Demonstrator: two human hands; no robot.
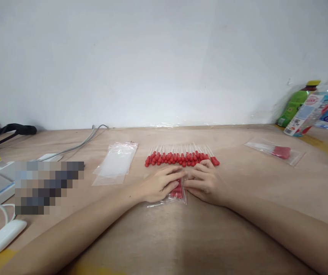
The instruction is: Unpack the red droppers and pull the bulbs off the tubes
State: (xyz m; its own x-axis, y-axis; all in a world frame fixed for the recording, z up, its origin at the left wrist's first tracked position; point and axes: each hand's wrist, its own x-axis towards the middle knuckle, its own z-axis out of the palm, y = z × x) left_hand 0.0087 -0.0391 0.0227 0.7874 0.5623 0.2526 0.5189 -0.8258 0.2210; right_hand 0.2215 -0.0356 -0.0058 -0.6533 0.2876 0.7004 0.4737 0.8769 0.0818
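A clear zip bag (166,203) with red-bulbed droppers (176,191) inside lies on the table in front of me. My left hand (161,183) rests over it, fingers and thumb closed on the bag near its right edge. From the other side, my right hand (205,183) pinches that same edge with bent fingers. Both hands hide part of the bag and its contents. Just beyond them is a row of loose droppers (181,157), with red bulbs toward me and thin clear stems pointing away.
A stack of flat clear bags (115,162) lies to the left. At the right is another filled bag (281,152), with bottles (310,110) behind it. Cables, a white power strip (5,177) and a blurred-out object (49,187) occupy the left side.
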